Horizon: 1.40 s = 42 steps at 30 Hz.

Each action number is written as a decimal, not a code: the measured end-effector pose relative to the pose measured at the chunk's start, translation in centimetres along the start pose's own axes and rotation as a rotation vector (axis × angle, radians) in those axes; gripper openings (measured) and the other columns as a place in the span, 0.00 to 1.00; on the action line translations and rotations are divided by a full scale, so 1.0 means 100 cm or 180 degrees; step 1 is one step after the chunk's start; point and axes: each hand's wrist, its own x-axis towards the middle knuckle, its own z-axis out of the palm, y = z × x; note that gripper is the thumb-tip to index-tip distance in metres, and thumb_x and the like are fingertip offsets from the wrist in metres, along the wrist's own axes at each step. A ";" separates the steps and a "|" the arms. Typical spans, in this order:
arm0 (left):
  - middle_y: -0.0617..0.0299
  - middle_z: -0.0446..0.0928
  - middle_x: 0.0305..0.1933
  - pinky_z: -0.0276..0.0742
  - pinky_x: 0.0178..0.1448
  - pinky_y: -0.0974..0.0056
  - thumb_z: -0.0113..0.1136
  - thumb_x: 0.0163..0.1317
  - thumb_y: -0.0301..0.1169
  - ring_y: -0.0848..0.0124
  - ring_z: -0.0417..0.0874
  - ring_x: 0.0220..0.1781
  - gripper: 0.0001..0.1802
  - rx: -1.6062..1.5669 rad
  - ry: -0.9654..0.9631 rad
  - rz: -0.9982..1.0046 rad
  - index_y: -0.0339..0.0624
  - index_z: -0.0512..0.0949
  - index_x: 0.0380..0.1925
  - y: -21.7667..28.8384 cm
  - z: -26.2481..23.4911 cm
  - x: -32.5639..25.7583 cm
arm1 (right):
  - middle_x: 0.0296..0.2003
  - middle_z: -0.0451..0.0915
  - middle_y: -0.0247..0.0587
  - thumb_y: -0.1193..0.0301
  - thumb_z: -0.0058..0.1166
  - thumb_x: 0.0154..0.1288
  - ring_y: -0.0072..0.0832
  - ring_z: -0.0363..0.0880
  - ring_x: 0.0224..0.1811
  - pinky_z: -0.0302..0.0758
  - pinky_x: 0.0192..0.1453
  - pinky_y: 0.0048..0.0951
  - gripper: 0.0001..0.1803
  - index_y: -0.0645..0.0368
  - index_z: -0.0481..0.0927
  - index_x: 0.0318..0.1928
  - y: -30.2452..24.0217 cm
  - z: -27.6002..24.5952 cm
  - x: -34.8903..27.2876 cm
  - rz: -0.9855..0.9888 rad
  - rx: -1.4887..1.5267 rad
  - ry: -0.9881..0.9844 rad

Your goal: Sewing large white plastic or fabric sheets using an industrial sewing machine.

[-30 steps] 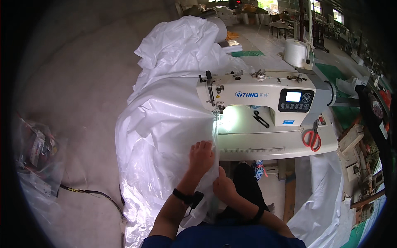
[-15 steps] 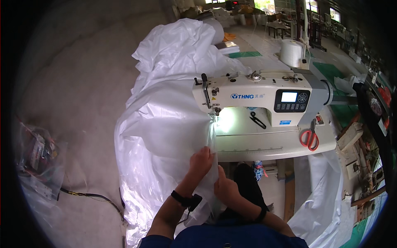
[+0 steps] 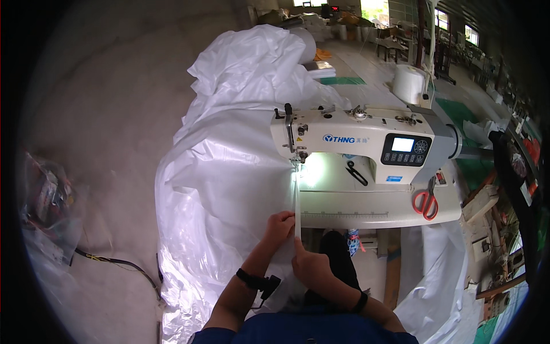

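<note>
A large sheet of white plastic film [image 3: 229, 172] runs under the needle of a white sewing machine [image 3: 355, 135]. Its right edge makes a narrow, straight folded band from the needle toward me. My left hand [image 3: 279, 227] is closed on this edge just in front of the machine bed, fingertips pinching the fold. Slightly nearer to me, my right hand [image 3: 312, 268] grips the same edge, index finger pointing up along it. The machine's lamp lights the needle area. Part of the fingers of each hand is hidden by the film or by the hand itself.
Red-handled scissors [image 3: 425, 205] and a small black tool [image 3: 356, 173] lie on the machine bed. A white thread cone [image 3: 409, 83] stands behind. More white film [image 3: 433, 269] hangs at the right. A bag of odds and ends [image 3: 48, 200] and a black cable [image 3: 123, 262] are on the left floor.
The film's edge between needle and hands has turned from a bunched strip into a flatter, straighter band. Both hands keep hold, the right slightly nearer me. The whole view has shifted a little.
</note>
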 end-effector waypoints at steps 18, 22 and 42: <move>0.72 0.67 0.19 0.62 0.24 0.74 0.58 0.60 0.32 0.81 0.65 0.19 0.07 -0.1968 -0.0519 -0.1390 0.43 0.75 0.26 0.005 0.008 -0.010 | 0.32 0.80 0.54 0.63 0.47 0.61 0.47 0.80 0.38 0.75 0.42 0.43 0.19 0.66 0.71 0.45 0.057 -0.009 0.155 0.0717 -0.0265 -0.0213; 0.69 0.68 0.19 0.65 0.24 0.70 0.58 0.59 0.32 0.74 0.68 0.18 0.06 -0.1518 -0.0478 -0.1223 0.42 0.76 0.27 0.024 0.009 -0.015 | 0.34 0.81 0.54 0.67 0.44 0.61 0.44 0.81 0.39 0.76 0.42 0.40 0.22 0.71 0.67 0.51 0.053 0.010 0.176 0.0998 -0.0324 -0.0401; 0.62 0.64 0.64 0.48 0.65 0.33 0.52 0.60 0.50 0.59 0.60 0.67 0.25 0.3732 0.0863 0.0713 0.57 0.71 0.56 -0.030 -0.200 0.029 | 0.23 0.81 0.47 0.73 0.48 0.53 0.36 0.82 0.25 0.78 0.28 0.31 0.29 0.77 0.65 0.55 0.022 0.038 0.131 0.0524 -0.1371 -0.0050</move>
